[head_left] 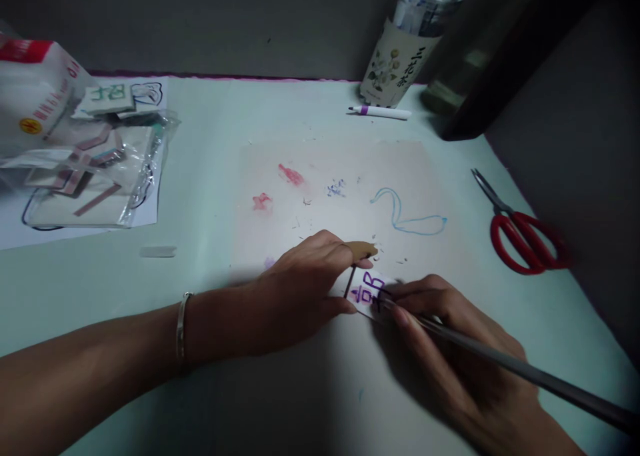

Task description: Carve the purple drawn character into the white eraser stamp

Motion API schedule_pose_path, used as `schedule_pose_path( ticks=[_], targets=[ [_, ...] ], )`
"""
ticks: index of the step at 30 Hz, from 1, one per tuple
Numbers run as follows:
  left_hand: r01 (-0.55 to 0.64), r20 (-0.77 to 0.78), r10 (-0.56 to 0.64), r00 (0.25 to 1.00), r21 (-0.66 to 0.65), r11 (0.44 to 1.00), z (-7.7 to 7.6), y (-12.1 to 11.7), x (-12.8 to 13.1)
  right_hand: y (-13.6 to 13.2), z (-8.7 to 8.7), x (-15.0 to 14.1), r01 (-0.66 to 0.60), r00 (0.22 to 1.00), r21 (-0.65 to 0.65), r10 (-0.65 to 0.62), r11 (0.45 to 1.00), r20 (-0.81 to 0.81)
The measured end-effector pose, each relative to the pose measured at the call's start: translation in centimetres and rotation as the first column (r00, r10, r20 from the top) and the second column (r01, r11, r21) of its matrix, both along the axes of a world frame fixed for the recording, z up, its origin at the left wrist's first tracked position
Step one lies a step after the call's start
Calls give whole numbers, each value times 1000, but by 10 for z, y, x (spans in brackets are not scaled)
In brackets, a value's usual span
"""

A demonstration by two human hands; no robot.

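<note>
Two hands met on the small block (367, 289) at the mat's (340, 169) near edge. Our left hand (300, 289) pinned it flat with closed fingers so it wouldn't slide; our right hand (450, 336) gripped the carving tool (525, 373) like a pen, tip on the purple character. The tool's end ran out of view, and the tip was too dim to make out.

scissors (525, 239) right, bag (95, 169) left, centre open
</note>
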State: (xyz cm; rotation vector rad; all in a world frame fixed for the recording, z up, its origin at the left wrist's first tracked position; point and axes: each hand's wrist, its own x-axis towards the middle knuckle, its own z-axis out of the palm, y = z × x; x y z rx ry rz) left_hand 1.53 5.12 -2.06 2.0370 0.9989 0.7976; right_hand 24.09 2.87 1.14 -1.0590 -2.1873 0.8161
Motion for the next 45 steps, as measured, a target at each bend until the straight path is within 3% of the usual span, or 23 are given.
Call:
schedule_pose_path(
  ticks=[15,21,28,35,45],
  targets=[
    [-32,3,32,999,1,999,-1,-3,1,-3,-2,-2,65,997,-7,-64,998,35],
    [-37,2,37,999,-4,999,-3,-2,2,-1,-4,2,-71,997,30,72,997,-29],
    [-21,-7,21,1000,-5,1000,-1,-1,0,-2,-5,5,-210,978,91,209,973,19],
    [-34,0,34,999,10,999,-1,-2,2,-4,7,1,-46,999,66,46,997,4],
    [-33,-23,34,999,33,999,0,-2,1,-4,2,0,-7,999,34,5,999,47]
  ],
)
